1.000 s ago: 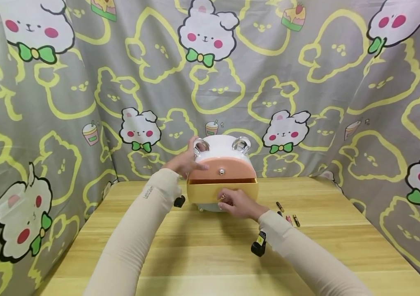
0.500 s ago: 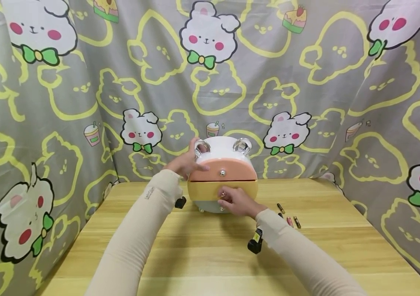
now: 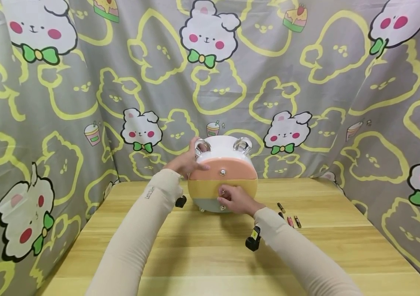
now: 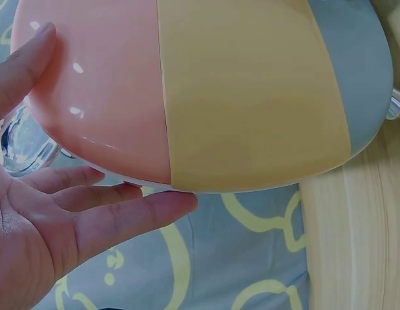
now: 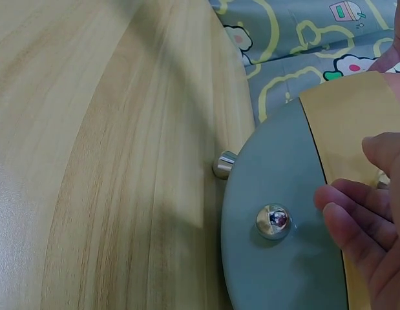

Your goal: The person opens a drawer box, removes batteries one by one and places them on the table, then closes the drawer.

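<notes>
A small rounded drawer box (image 3: 221,144) with a white shell and silver ring ears stands upright at the back of the table. Its front has an orange drawer (image 3: 237,166), a yellow drawer (image 3: 202,189) and a grey-green drawer (image 3: 206,204), all flush with the shell. My left hand (image 3: 186,162) holds the box's upper left side, thumb on the orange front and fingers along the shell. My right hand (image 3: 239,200) is at the middle of the yellow drawer, thumb and fingers curled around its silver knob (image 5: 382,180), which they partly hide. The grey-green drawer's knob (image 5: 273,221) sits just below.
Several batteries lie on the wooden table (image 3: 202,259) to the right of the box, among them a black-and-gold battery (image 3: 297,221) and a red battery (image 3: 290,222). A patterned curtain (image 3: 210,90) hangs behind and at both sides.
The yellow drawer, partly pulled out a second ago, has slid inward until its front is flush. My right hand went in with it; the left has stayed on the box.
</notes>
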{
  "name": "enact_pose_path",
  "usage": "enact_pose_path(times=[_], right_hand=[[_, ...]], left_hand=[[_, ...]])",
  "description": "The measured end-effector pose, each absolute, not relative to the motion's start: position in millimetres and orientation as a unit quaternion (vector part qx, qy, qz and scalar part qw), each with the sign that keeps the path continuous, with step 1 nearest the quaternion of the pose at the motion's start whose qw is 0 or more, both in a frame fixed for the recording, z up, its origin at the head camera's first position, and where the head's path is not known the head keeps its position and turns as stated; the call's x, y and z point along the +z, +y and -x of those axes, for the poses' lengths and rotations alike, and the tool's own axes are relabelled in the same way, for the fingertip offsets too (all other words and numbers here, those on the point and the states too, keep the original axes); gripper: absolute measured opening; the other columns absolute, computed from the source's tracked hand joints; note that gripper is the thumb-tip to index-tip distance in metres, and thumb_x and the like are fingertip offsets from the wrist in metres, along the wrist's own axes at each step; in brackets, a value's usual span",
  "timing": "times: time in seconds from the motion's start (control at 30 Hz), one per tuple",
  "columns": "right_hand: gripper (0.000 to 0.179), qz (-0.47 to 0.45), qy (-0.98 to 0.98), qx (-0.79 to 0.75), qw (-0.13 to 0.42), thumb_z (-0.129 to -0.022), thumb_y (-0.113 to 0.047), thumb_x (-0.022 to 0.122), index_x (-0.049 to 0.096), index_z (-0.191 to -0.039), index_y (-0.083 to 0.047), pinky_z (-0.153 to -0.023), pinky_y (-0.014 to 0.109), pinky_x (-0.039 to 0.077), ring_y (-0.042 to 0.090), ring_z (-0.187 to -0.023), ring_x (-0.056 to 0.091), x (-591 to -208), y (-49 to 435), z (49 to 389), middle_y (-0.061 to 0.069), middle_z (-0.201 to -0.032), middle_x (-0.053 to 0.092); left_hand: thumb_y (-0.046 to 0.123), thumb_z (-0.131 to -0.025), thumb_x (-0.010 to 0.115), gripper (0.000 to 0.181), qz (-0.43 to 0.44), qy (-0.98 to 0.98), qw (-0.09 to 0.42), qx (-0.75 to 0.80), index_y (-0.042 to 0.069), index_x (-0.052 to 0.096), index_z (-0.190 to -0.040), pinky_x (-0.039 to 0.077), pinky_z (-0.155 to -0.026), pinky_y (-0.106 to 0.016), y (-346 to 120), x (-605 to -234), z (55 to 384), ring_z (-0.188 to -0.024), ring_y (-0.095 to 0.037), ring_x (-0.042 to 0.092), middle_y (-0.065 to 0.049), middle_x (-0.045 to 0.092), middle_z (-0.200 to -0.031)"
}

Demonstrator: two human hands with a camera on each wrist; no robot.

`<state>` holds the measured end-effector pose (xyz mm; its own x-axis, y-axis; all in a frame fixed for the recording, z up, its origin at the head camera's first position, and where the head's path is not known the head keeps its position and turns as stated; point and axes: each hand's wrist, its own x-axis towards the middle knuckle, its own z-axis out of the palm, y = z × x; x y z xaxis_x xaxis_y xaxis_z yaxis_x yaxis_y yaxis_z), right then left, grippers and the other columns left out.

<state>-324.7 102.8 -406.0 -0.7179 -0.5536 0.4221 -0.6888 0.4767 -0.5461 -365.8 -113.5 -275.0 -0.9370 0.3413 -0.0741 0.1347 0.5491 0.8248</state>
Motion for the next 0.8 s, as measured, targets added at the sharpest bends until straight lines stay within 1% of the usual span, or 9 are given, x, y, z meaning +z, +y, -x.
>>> enact_pose_path(times=[0.1, 0.2, 0.3, 0.37, 0.5, 0.63, 0.73, 0.8], right_hand=[[0.014, -0.362, -0.858, 0.348, 0.106, -0.093, -0.012, 0.065, 0.054, -0.086, -0.016, -0.06, 0.024, 0.048, 0.004, -0.068, 0.06, -405.1, 103.8, 324.2, -0.004, -0.077, 0.065], [0.018, -0.365, -0.865, 0.328, 0.105, -0.092, -0.015, 0.066, 0.052, -0.082, -0.016, -0.056, 0.023, 0.043, 0.004, -0.06, 0.05, -405.0, 105.5, 321.7, -0.008, -0.068, 0.056], [0.02, -0.367, -0.871, 0.313, 0.094, -0.092, -0.017, 0.068, 0.052, -0.079, -0.017, -0.056, 0.023, 0.041, 0.003, -0.057, 0.046, -405.1, 107.2, 319.7, -0.011, -0.065, 0.05], [0.021, -0.368, -0.873, 0.307, 0.089, -0.091, -0.017, 0.069, 0.053, -0.078, -0.017, -0.055, 0.023, 0.041, 0.003, -0.057, 0.046, -406.0, 108.0, 319.2, -0.011, -0.065, 0.05], [0.019, -0.372, -0.875, 0.297, 0.088, -0.091, -0.015, 0.069, 0.055, -0.079, -0.016, -0.056, 0.022, 0.042, 0.002, -0.059, 0.047, -409.7, 109.3, 319.7, -0.011, -0.067, 0.054], [0.014, -0.377, -0.875, 0.293, 0.084, -0.091, -0.012, 0.069, 0.058, -0.083, -0.014, -0.058, 0.024, 0.046, 0.002, -0.061, 0.051, -413.9, 111.2, 317.0, -0.01, -0.071, 0.06], [0.007, -0.377, -0.881, 0.273, 0.083, -0.091, -0.013, 0.068, 0.062, -0.088, -0.013, -0.06, 0.026, 0.048, 0.003, -0.063, 0.054, -415.8, 112.2, 313.7, -0.009, -0.073, 0.062], [0.004, -0.377, -0.888, 0.253, 0.073, -0.092, -0.014, 0.067, 0.064, -0.093, -0.011, -0.062, 0.027, 0.048, 0.005, -0.065, 0.056, -417.6, 112.6, 313.0, -0.007, -0.074, 0.064]], left_hand=[[0.014, -0.083, 0.078, 0.112, -0.146, 0.875, 0.103, 0.45, 0.041, -0.01, -0.147, 0.051, -0.065, -0.065, -113.8, -274.7, 366.3, -0.129, -0.05, 0.034, -0.027, 0.01, -0.151], [0.015, -0.083, 0.079, 0.113, -0.152, 0.877, 0.099, 0.444, 0.039, -0.011, -0.148, 0.053, -0.06, -0.057, -114.5, -275.6, 366.5, -0.127, -0.049, 0.037, -0.028, 0.014, -0.15], [0.016, -0.082, 0.079, 0.114, -0.155, 0.879, 0.097, 0.441, 0.04, -0.012, -0.147, 0.054, -0.059, -0.053, -115.7, -275.9, 366.6, -0.124, -0.047, 0.04, -0.029, 0.017, -0.148], [0.016, -0.082, 0.079, 0.114, -0.156, 0.88, 0.091, 0.44, 0.04, -0.012, -0.147, 0.055, -0.058, -0.052, -116.7, -276.1, 365.9, -0.121, -0.047, 0.043, -0.031, 0.021, -0.146], [0.016, -0.083, 0.078, 0.112, -0.149, 0.88, 0.09, 0.443, 0.042, -0.011, -0.146, 0.054, -0.057, -0.055, -118.4, -275.4, 364.1, -0.117, -0.049, 0.046, -0.033, 0.024, -0.142], [0.014, -0.083, 0.078, 0.112, -0.155, 0.876, 0.093, 0.448, 0.04, -0.011, -0.147, 0.054, -0.061, -0.055, -117.4, -275.8, 363.5, -0.121, -0.048, 0.044, -0.032, 0.023, -0.144], [0.012, -0.082, 0.078, 0.113, -0.161, 0.873, 0.092, 0.452, 0.037, -0.01, -0.148, 0.053, -0.069, -0.056, -115.9, -276.9, 363.9, -0.126, -0.046, 0.038, -0.029, 0.02, -0.148], [0.011, -0.082, 0.079, 0.114, -0.16, 0.872, 0.09, 0.454, 0.036, -0.01, -0.149, 0.052, -0.075, -0.058, -115.3, -277.1, 364.2, -0.129, -0.044, 0.035, -0.028, 0.018, -0.149]])
